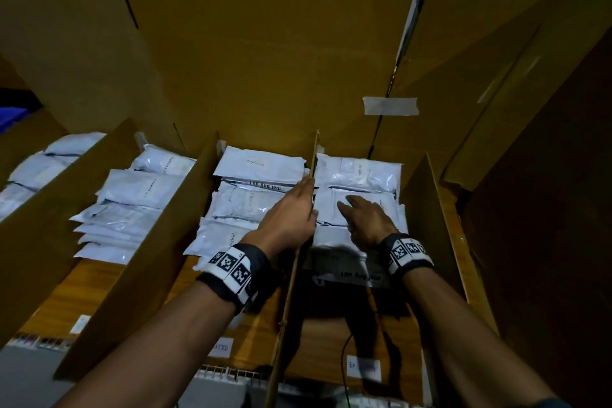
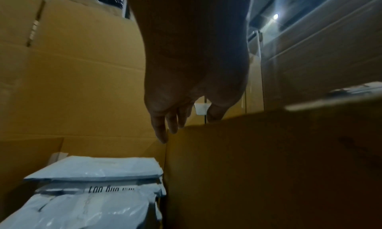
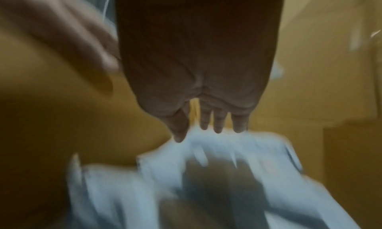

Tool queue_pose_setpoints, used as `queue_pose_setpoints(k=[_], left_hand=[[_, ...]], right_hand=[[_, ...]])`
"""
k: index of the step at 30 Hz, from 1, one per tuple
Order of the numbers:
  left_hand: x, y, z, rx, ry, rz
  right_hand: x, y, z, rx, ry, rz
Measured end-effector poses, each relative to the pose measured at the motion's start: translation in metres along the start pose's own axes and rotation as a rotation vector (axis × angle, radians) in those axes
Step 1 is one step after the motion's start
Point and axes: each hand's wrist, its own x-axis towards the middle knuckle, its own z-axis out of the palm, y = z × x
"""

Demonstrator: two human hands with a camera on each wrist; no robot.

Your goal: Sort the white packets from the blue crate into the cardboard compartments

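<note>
Cardboard compartments hold stacks of white packets. My left hand [image 1: 303,195] lies along the cardboard divider [image 1: 315,156] between the middle and right compartments. Its fingers [image 2: 163,134] are straight against the divider's [image 2: 248,159] left face, and the thumb reaches over its top edge. My right hand [image 1: 361,215] is palm down with fingers spread over the white packets [image 1: 361,172] in the right compartment. It holds nothing. The right wrist view is blurred, with the fingertips [image 3: 217,126] just above a packet [image 3: 237,150]; contact cannot be told. More packets [image 1: 258,162] fill the middle compartment [image 2: 99,167]. A corner of the blue crate [image 1: 10,116] shows far left.
Two further compartments on the left hold packets [image 1: 139,189]. A tall cardboard back wall [image 1: 265,60] with tape patches [image 1: 390,106] closes the rear, and a cardboard side wall [image 1: 427,209] bounds the right compartment. Paper labels [image 1: 362,369] sit at the front edge.
</note>
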Motion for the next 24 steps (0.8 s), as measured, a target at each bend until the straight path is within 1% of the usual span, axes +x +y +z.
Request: queue_pose_setpoints(k=[2,4,6,9,11,13,15,17,20,24], left_hand=[[-0.01,0.005,-0.011,-0.043,0.031,-0.016],[-0.029,0.007,-0.026,-0.064,0.095,-0.026],[-0.057,0.003,-0.043,-0.078,0.147,-0.027],[-0.11,-0.014,-0.067,-0.105,0.191,-0.041],[-0.15,-0.031,-0.082,-0.096,0.195,-0.069],[-0.192,-0.052,-0.095,-0.062,0.238,-0.1],[-0.232,-0.075,-0.108,-0.049,0.273,-0.148],[-0.268,-0.103,-0.121,-0.04,0.275,-0.186],[-0.32,-0.152,-0.14,-0.029,0.302,-0.214],[-0.385,-0.215,-0.164,-0.063,0.328,-0.276]], right_hand=[[-0.012,-0.009,-0.022,0.091,0.068,0.001],[-0.033,-0.022,-0.052,0.222,0.211,0.033],[-0.06,-0.04,-0.083,0.328,0.323,0.027],[-0.102,-0.074,-0.118,0.409,0.389,-0.035],[-0.125,-0.105,-0.13,0.463,0.393,-0.073],[-0.144,-0.145,-0.136,0.493,0.364,-0.133],[-0.157,-0.185,-0.133,0.477,0.334,-0.233],[-0.166,-0.225,-0.127,0.471,0.308,-0.28],[-0.164,-0.291,-0.117,0.5,0.253,-0.276],[-0.145,-0.385,-0.106,0.496,0.22,-0.308]])
